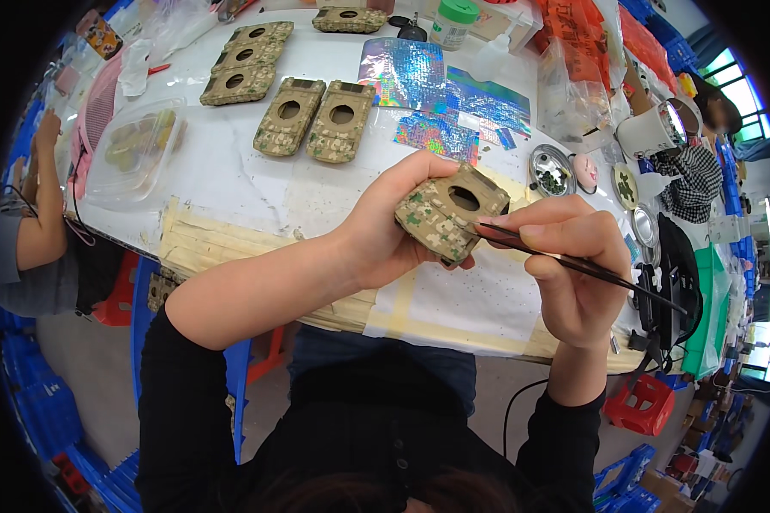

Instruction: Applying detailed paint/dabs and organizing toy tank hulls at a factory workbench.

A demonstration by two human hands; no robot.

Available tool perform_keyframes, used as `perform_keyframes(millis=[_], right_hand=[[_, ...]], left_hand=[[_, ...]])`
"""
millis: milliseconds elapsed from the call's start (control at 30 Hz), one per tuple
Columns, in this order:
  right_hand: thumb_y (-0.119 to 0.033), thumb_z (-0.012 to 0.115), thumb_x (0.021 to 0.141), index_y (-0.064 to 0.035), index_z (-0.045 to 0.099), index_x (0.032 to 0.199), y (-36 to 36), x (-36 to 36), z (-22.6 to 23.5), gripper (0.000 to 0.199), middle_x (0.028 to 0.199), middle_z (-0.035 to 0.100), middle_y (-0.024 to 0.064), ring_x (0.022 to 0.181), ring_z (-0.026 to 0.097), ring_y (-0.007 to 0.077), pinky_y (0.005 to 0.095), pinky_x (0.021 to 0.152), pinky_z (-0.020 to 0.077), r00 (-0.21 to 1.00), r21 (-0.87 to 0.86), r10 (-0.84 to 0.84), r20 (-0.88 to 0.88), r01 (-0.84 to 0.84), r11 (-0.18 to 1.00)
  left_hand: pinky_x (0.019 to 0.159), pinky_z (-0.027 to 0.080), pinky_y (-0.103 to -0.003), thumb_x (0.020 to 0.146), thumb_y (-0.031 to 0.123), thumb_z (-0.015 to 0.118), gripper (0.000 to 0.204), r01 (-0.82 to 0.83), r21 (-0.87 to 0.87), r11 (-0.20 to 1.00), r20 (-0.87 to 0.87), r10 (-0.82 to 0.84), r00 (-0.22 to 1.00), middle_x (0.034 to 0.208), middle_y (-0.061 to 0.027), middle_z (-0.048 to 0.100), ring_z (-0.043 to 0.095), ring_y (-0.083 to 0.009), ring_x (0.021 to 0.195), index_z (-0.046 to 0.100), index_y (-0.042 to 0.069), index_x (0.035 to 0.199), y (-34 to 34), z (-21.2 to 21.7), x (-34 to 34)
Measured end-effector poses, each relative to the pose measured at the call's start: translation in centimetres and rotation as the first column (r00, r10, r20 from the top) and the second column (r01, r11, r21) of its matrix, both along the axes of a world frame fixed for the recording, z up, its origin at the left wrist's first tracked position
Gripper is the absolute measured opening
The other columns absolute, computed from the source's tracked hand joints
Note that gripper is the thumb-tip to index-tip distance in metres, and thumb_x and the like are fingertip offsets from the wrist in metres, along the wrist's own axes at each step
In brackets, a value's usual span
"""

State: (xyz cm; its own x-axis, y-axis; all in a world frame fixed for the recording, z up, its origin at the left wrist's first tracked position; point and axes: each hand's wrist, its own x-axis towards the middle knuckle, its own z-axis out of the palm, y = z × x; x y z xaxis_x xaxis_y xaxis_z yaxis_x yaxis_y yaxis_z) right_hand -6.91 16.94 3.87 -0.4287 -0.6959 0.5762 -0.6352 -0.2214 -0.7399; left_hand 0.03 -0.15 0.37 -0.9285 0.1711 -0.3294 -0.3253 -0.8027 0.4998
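White tabletop, edged with tan tape, fills the upper half of the head view; five more camouflage shells lie on it in two groups well beyond the hands, with shiny holographic sheets to their right and a green-capped jar at the far edge; another person's arm rests at the left side of the table.

Nearer in, the left hand is closed around a camouflage shell, holding it up off the table, its round hole facing up and its long axis running from lower left to upper right; the right hand pinches dark tweezers between thumb and fingers; the tweezers slant up and left, their tip touching the shell's right edge just below the hole, so the shell lies directly left of the right hand, both hands close together.
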Motion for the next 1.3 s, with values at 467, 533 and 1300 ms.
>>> perform_keyframes(millis=[467, 533, 1300], right_hand=[[-0.004, 0.060, 0.088, 0.0053, 0.056, 0.097, 0.3, -0.7, -0.1, 0.014, 0.096, 0.059, 0.0133, 0.087, 0.064, 0.0188, 0.0283, 0.079, 0.0511, 0.946, -0.005, 0.121, 0.299, -0.125, 0.992], [-0.004, 0.060, 0.088, 0.0052, 0.055, 0.097, 0.0, -0.5, -0.2, 0.014, 0.095, 0.059, 0.0138, 0.085, 0.064, 0.0196, 0.0283, 0.078, 0.0517, 0.935, -0.053, 0.149, 0.321, -0.139, 0.989], [-0.008, 0.073, 0.076, -0.0013, 0.057, 0.089, -0.5, 0.6, -0.8, 0.022, 0.089, 0.068, 0.0179, 0.079, 0.068, 0.0250, 0.0279, 0.061, 0.0527, 0.977, -0.085, -0.080, -0.199, 0.064, 0.994]], left_hand=[[0.049, 0.047, -0.033, 0.089, 0.036, 0.037, 0.040, -0.006, -0.011, 1.000, -0.004, 0.006, 1.000, 0.079, -0.0086, 0.065, 0.060, -0.0233, 0.057, 0.061, 0.005, 0.097, 0.1, -0.2, -0.1], [0.049, 0.048, -0.033, 0.089, 0.036, 0.037, 0.040, -0.009, -0.014, 1.000, 0.006, 0.009, 1.000, 0.079, -0.0090, 0.065, 0.060, -0.0237, 0.056, 0.061, 0.005, 0.096, 0.2, -0.2, -0.1], [0.044, 0.046, -0.029, 0.088, 0.036, 0.040, 0.043, 0.012, 0.089, 0.996, 0.040, -0.016, 0.999, 0.080, -0.0098, 0.065, 0.061, -0.0255, 0.053, 0.060, 0.003, 0.108, -0.2, -0.6, -0.1]])
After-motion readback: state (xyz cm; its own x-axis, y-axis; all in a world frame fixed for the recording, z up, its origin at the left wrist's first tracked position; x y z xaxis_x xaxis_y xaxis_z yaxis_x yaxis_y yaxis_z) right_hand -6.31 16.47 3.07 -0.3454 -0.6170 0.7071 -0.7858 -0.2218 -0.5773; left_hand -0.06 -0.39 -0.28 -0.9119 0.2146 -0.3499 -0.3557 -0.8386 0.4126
